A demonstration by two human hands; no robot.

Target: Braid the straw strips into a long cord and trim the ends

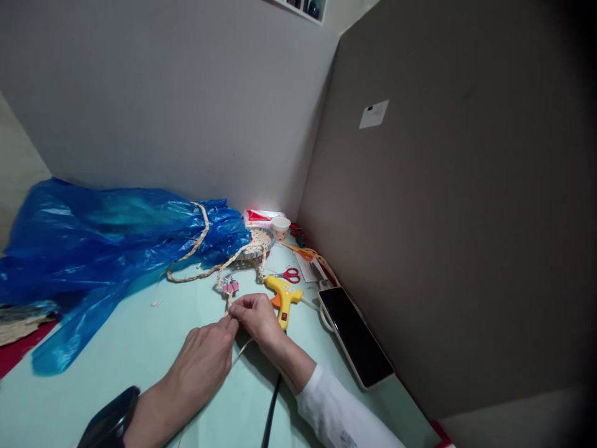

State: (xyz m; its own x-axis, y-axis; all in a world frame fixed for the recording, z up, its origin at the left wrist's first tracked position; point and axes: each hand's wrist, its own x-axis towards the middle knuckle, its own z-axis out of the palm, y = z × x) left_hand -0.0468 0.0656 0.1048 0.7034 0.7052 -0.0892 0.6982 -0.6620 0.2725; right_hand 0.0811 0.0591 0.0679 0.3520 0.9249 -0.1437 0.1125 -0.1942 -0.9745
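Observation:
My left hand (211, 347) and my right hand (255, 316) meet at the middle of the table, both closed on a pale braided cord (229, 300). A pink binder clip (230, 285) grips the cord just beyond my fingertips. Loose strands hang below my hands, and one thin strand (243, 350) shows between my wrists. From the clip the braid runs back toward a small round woven basket (259, 241). Close to my right hand lies a yellow glue gun (283, 297) with an orange trigger. My fingers hide the part of the braid they pinch.
A large blue plastic bag (121, 230) fills the left back, with a braided loop (204, 230) over it. Red-handled scissors (291, 275), a paper cup (280, 228) and a phone (357, 336) lie to the right. Grey partitions (186, 93) close off the back and right. A black cable (272, 407) runs toward me.

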